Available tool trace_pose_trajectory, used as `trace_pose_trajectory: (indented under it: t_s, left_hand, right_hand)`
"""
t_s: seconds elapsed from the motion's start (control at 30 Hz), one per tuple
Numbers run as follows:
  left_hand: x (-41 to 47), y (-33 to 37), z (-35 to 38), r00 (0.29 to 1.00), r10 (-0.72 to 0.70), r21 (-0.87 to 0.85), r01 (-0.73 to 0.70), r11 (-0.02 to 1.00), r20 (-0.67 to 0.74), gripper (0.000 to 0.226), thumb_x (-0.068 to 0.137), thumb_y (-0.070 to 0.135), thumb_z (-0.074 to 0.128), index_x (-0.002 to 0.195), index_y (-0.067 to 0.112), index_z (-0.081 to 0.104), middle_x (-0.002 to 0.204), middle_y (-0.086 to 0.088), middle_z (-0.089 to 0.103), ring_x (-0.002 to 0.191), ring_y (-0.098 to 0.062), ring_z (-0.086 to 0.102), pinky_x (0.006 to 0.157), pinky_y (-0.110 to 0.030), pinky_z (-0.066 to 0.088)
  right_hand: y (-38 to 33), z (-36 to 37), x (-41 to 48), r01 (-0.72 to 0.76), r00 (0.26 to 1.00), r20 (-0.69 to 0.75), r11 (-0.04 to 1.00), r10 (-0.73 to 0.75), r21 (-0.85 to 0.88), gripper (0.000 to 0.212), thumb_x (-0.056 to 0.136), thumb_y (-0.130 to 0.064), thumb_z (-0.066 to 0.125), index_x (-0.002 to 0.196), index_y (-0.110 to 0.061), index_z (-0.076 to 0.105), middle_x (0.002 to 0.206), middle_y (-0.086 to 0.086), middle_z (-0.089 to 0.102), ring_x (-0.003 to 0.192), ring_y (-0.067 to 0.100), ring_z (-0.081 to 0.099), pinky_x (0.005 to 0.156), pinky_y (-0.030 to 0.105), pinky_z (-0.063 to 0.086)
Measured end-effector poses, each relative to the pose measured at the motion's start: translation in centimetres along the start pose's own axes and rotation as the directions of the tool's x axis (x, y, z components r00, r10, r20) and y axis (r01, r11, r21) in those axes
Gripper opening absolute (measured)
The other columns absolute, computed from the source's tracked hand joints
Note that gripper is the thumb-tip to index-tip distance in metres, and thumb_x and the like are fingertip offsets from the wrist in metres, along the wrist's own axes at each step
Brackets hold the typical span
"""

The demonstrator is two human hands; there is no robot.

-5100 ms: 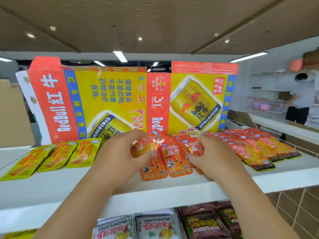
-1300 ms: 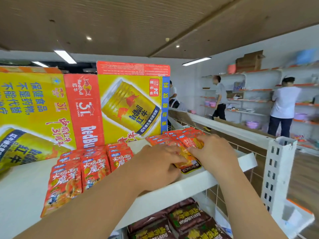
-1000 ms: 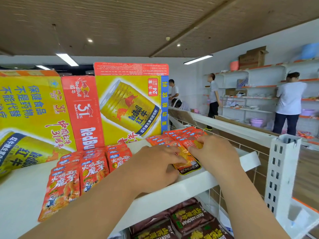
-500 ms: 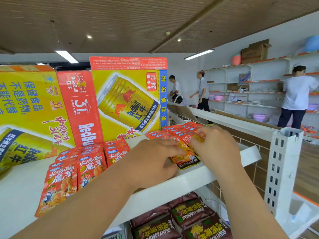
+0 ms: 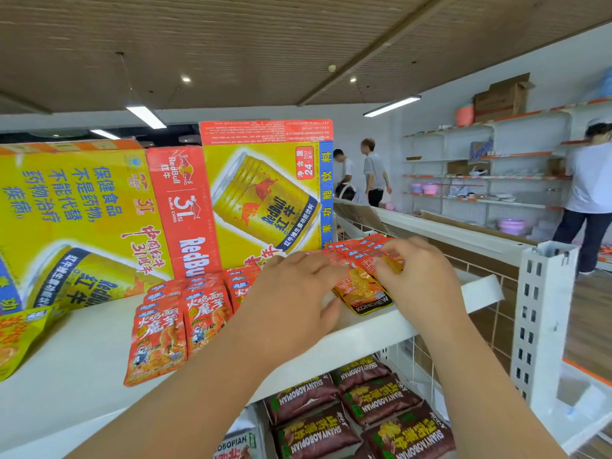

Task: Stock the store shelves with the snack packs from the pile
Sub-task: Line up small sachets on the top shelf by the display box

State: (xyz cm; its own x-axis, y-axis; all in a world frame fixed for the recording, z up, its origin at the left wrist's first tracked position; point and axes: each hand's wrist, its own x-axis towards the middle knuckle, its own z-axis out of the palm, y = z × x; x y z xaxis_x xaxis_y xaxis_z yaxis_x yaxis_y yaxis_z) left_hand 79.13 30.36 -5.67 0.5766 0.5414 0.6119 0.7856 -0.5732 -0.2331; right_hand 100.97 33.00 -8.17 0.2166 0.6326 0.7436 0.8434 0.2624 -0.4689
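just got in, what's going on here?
A person is stocking the top shelf. The right hand pinches orange packs in the row at the shelf's right end, and the left hand rests on that row. Further left lie red packs, in front of a Red Bull carton.

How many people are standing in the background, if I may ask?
3: a person in white and a person in grey beside the carton, a third person at the far right. Another may crouch below them.
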Motion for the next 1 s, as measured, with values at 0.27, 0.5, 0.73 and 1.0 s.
trace_pose_trajectory:
  t_s: [0.27, 0.5, 0.73, 1.0]
  left_hand:
    - [-6.9, -2.5, -3.3, 0.994, -0.068, -0.096, 0.077, 0.992, 0.089, 0.044, 0.086, 0.043, 0.051, 0.129, 0.036, 0.058, 0.126, 0.014, 0.06, 0.112, -0.014, 0.057, 0.093, -0.04, 0.049]
    - [-17.5, -9.5, -9.6, 0.947, -0.322, -0.058, 0.321, 0.945, -0.004, 0.043, 0.085, 0.045, 0.053, 0.125, 0.032, 0.065, 0.121, 0.011, 0.067, 0.106, -0.015, 0.062, 0.089, -0.033, 0.053]
    - [-30.8, -17.4, -15.8, 0.812, -0.554, -0.022, 0.56, 0.828, -0.184, 0.034, 0.085, 0.041, 0.055, 0.113, 0.029, 0.07, 0.112, 0.01, 0.068, 0.105, -0.017, 0.063, 0.091, -0.039, 0.05]
    - [-47.0, -22.4, -25.5, 0.626, -0.738, 0.009, 0.764, 0.645, -0.253, 0.033, 0.083, 0.042, 0.051, 0.107, 0.03, 0.07, 0.111, 0.011, 0.067, 0.103, -0.012, 0.059, 0.09, -0.03, 0.046]
  right_hand:
    - [-5.4, 1.0, -2.3, 0.112, 0.994, 0.004, 0.986, -0.113, 0.127, 0.022, 0.084, -0.031, 0.064, 0.098, -0.017, 0.074, 0.099, 0.001, 0.067, 0.093, 0.026, 0.061, 0.083, 0.039, 0.051]
    - [-17.9, 4.7, -7.0, 0.293, 0.943, 0.091, 0.93, -0.319, 0.223, 0.027, 0.081, -0.035, 0.059, 0.097, -0.02, 0.074, 0.093, 0.001, 0.068, 0.09, 0.028, 0.06, 0.08, 0.041, 0.053]
    - [-30.6, 8.5, -12.8, 0.395, 0.858, 0.204, 0.859, -0.472, 0.326, 0.03, 0.081, -0.039, 0.055, 0.101, -0.023, 0.072, 0.101, -0.004, 0.066, 0.096, 0.024, 0.058, 0.082, 0.038, 0.049]
    - [-47.7, 12.2, -20.8, 0.424, 0.78, 0.217, 0.75, -0.587, 0.507, 0.025, 0.082, -0.035, 0.061, 0.1, -0.022, 0.072, 0.097, -0.004, 0.064, 0.095, 0.024, 0.057, 0.083, 0.04, 0.049]
